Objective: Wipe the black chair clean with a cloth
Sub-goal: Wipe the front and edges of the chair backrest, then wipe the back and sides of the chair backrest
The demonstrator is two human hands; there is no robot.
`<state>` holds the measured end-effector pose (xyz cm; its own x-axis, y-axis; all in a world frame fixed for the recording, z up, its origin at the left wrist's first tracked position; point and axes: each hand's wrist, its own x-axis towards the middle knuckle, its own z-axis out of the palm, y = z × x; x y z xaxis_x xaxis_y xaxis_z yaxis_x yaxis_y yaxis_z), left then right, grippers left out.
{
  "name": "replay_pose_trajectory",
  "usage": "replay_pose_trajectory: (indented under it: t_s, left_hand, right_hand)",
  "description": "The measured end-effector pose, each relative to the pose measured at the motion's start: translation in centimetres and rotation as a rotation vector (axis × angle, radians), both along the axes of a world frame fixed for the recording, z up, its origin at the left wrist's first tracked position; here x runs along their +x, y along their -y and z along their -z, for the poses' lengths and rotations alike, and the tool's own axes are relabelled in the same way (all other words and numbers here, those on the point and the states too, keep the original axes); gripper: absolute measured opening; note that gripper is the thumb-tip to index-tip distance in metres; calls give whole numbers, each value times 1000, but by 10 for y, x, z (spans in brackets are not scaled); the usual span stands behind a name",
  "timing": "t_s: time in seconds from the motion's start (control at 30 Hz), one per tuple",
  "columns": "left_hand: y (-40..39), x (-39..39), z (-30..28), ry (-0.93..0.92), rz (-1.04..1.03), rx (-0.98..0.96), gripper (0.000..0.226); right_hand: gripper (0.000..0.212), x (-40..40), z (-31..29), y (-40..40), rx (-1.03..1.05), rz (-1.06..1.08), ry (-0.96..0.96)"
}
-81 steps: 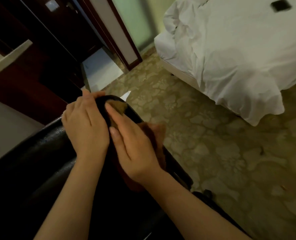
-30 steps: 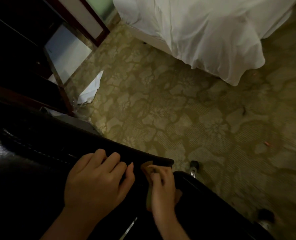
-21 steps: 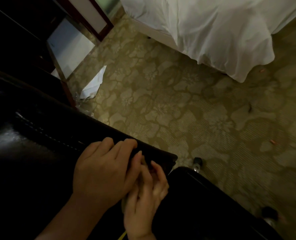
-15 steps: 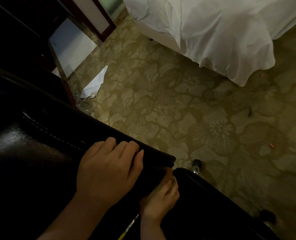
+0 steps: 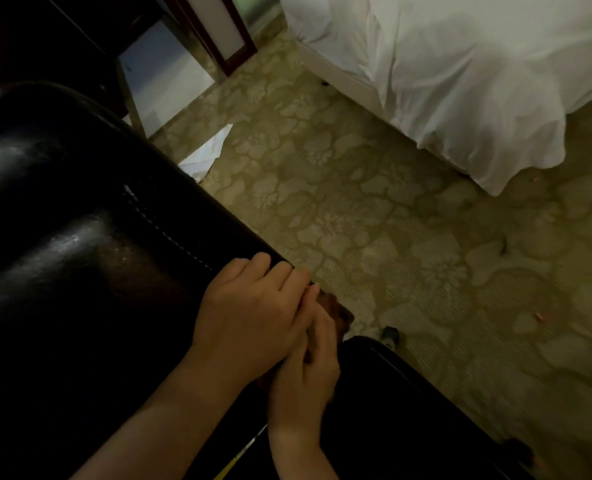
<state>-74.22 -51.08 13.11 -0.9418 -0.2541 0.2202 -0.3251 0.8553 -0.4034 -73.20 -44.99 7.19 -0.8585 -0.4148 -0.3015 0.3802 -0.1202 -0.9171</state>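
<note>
Black leather chair (image 5: 80,271) sits under my hands: left hand (image 5: 253,317) curls over its edge to steady it, right hand (image 5: 308,372) pinches the brown cloth (image 5: 336,311) into the corner gap.

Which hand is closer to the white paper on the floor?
Left. The left hand rests on the black chair back's edge, nearer the white paper. The right hand sits lower, pressing the brown cloth, farther away.
</note>
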Motion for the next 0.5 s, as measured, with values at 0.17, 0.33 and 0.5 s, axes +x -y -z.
replay_pose_trajectory:
  t_s: [0.17, 0.33, 0.5]
  left_hand:
    - [10, 19, -75, -199, -155, -9, 31]
    - [30, 94, -152, -437, -497, 20, 43]
    - [34, 180, -188, -332, -759, 17, 57]
  right_hand:
    - [30, -3, -39, 16, -109, -108, -272]
    - [39, 20, -73, 29, -30, -161, -398]
    - [49, 56, -88, 39, 72, -104, -620]
